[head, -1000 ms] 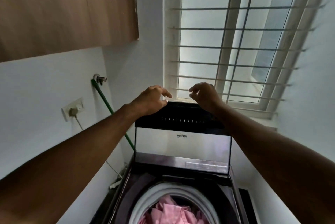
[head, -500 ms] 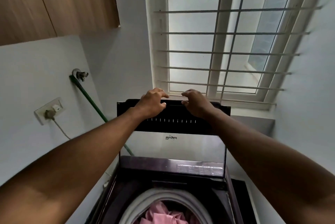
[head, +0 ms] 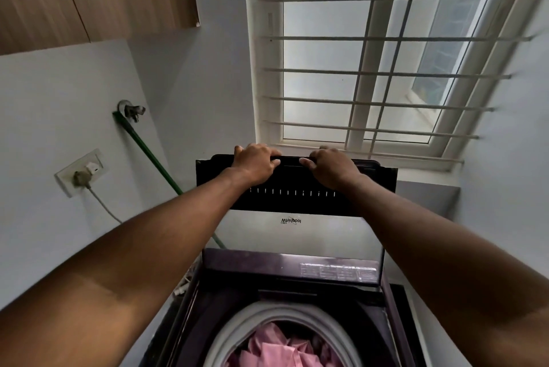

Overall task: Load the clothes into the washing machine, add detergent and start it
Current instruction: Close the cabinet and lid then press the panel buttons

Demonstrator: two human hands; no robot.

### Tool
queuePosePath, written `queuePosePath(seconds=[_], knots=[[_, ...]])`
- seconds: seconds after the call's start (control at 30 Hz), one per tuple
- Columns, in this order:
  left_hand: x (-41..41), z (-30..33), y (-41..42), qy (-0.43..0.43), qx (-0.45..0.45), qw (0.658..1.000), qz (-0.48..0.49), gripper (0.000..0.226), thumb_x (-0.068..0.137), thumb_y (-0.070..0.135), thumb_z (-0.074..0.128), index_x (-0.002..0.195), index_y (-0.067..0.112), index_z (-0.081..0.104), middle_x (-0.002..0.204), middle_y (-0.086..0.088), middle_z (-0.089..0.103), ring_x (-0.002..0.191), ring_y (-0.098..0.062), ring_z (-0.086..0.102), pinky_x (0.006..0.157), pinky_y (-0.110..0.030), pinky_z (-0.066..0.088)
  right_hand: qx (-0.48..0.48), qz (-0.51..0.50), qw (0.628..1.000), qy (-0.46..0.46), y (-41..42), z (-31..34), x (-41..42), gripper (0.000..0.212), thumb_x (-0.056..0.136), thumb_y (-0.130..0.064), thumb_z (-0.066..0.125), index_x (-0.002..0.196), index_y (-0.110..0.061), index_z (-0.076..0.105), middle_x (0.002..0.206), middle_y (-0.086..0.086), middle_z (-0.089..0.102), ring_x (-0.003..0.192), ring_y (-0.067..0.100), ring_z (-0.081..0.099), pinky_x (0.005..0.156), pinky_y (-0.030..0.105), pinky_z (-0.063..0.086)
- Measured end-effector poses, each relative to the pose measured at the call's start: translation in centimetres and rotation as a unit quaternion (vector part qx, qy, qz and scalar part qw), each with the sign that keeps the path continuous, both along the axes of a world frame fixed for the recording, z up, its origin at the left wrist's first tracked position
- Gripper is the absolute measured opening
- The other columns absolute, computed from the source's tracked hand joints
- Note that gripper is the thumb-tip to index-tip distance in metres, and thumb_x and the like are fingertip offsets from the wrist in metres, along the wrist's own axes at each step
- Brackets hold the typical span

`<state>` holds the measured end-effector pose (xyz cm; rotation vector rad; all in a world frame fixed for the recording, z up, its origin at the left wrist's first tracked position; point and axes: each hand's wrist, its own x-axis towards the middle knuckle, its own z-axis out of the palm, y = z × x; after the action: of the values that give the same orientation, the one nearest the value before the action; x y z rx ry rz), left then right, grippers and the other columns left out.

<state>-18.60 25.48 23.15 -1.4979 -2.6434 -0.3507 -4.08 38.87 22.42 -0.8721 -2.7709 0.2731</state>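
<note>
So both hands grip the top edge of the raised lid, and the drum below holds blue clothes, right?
Not quite. The head view shows the left hand and right hand gripping the top edge of the raised lid, but the clothes in the drum are pink, not blue.

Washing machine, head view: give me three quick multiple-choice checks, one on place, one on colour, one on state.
1. Where are both hands?
A. On the lid's top edge
B. In the drum
C. On the window bars

2. What colour are the clothes in the drum?
A. Blue
B. Pink
C. White

3. The lid is:
A. Shut flat
B. Taken off
C. Raised upright

Key: A, the left hand and right hand grip the lid edge; B, the clothes are pink; C, the lid stands above the open drum.
</note>
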Motion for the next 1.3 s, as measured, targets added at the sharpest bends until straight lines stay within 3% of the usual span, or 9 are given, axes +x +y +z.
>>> queuePosePath(seconds=[0.07,0.27,0.37,0.5,0.67,0.83,0.93,1.1,1.3], knots=[[-0.2,0.6,-0.3,-0.012,0.038,0.999,-0.001,0.026,0.098,0.041,0.055,0.119,0.035,0.068,0.123,0.004,0.068,0.12,-0.02,0.057,0.103,-0.043,0.027,-0.006,0.008,1.0,-0.013,-0.4,0.8,-0.1,0.049,0.099,-0.055,0.043,0.103,-0.016,0.072,0.114,0.012,0.063,0.108,0.032,0.06,0.089,0.039,0.049],[0.1,2.0,-1.8,-0.06,0.066,0.996,-0.022,0.019,0.08,0.037,0.079,0.098,0.03,0.076,0.097,0.006,0.074,0.096,-0.016,0.067,0.09,-0.027,0.046,-0.035,0.017,0.999,-0.018,-1.8,2.4,1.1,0.036,0.096,-0.043,0.058,0.099,-0.012,0.076,0.106,0.017,0.07,0.099,0.034,0.063,0.086,0.04,0.052],[0.2,3.2,-2.8,-0.066,0.028,0.997,-0.036,0.019,0.077,0.041,0.081,0.093,0.031,0.075,0.091,0.01,0.072,0.094,-0.013,0.063,0.093,-0.031,0.041,-0.047,0.001,0.999,-0.02,-2.9,3.0,1.7,0.035,0.092,-0.045,0.064,0.098,-0.014,0.078,0.102,0.018,0.072,0.097,0.033,0.065,0.085,0.038,0.054],[0.3,4.0,-4.8,-0.174,0.005,0.982,-0.08,0.022,0.076,0.038,0.084,0.093,0.026,0.078,0.086,0.009,0.07,0.087,-0.01,0.064,0.081,-0.023,0.048,-0.101,-0.007,0.995,-0.001,-4.5,3.8,3.5,0.034,0.088,-0.047,0.07,0.101,-0.017,0.08,0.094,0.011,0.074,0.094,0.022,0.065,0.075,0.026,0.044],[0.7,3.3,-8.4,-0.275,-0.049,0.954,-0.108,0.027,0.078,0.059,0.075,0.084,0.032,0.079,0.082,0.01,0.075,0.078,-0.009,0.068,0.077,-0.027,0.054,-0.132,0.01,0.991,0.006,-7.8,4.2,6.5,0.032,0.09,-0.048,0.067,0.101,-0.021,0.08,0.074,-0.001,0.068,0.084,0.015,0.063,0.07,0.025,0.041],[3.2,3.3,-11.0,-0.226,-0.146,0.952,-0.145,0.049,0.087,0.072,0.05,0.111,0.036,0.073,0.106,0.008,0.071,0.098,-0.014,0.065,0.096,-0.036,0.051,-0.094,0.032,0.994,-0.035,-11.4,3.0,8.8,0.038,0.096,-0.056,0.051,0.112,-0.029,0.073,0.105,0.0,0.071,0.097,0.018,0.061,0.083,0.031,0.046],[5.2,2.8,-12.6,-0.211,-0.196,0.945,-0.153,0.061,0.084,0.082,0.038,0.119,0.043,0.067,0.112,0.01,0.067,0.099,-0.012,0.064,0.096,-0.036,0.05,-0.092,0.033,0.995,-0.031,-13.4,2.7,10.6,0.037,0.096,-0.054,0.053,0.116,-0.03,0.072,0.108,0.0,0.072,0.098,0.017,0.061,0.086,0.031,0.046],[7.3,1.0,-15.7,-0.244,-0.193,0.94,-0.142,0.078,0.066,0.095,0.039,0.107,0.039,0.073,0.108,0.008,0.072,0.093,-0.016,0.07,0.095,-0.043,0.053,-0.131,0.06,0.988,-0.056,-16.7,2.3,13.1,0.036,0.096,-0.05,0.056,0.121,-0.029,0.071,0.112,-0.001,0.073,0.098,0.018,0.065,0.088,0.035,0.051],[11.1,-1.4,-20.0,-0.168,-0.197,0.951,-0.168,0.071,0.084,0.085,0.03,0.134,0.041,0.057,0.138,0.003,0.059,0.117,-0.022,0.056,0.101,-0.043,0.043,-0.165,0.069,0.982,-0.061,-20.0,0.6,16.8,0.033,0.09,-0.049,0.067,0.119,-0.034,0.072,0.108,-0.003,0.075,0.096,0.016,0.067,0.09,0.035,0.052]])
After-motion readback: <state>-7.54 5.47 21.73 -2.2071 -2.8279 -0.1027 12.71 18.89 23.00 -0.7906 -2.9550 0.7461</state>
